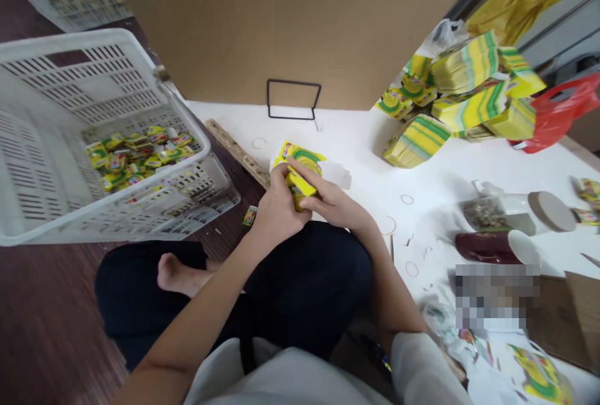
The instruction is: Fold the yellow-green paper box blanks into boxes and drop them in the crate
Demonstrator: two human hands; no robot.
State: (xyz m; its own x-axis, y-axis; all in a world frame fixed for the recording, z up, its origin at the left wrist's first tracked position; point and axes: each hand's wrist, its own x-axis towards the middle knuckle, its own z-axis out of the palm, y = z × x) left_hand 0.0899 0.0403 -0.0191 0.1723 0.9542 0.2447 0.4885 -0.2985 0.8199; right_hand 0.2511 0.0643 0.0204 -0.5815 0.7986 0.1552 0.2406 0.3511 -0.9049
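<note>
Near the table's edge, just above my lap, my left hand (280, 205) and my right hand (335, 200) are closed together round a small yellow box (304, 182). My left fingers grip it from the left. On the right side, my right thumb and fingers press on it, and part of the box is hidden by them. Right behind the hands lies a yellow and green printed carton piece (294, 151) with a white flap (338, 174), on the white tabletop (365, 142). Whether the carton piece touches the box I cannot tell.
A white plastic basket (197, 142) at left holds several small yellow boxes (135, 155). A large cardboard box (290, 24) stands ahead, a black wire frame (294, 82) before it. Bundled yellow cartons (417, 141), a glass jar (497, 212) and a maroon mug (485, 247) are at right.
</note>
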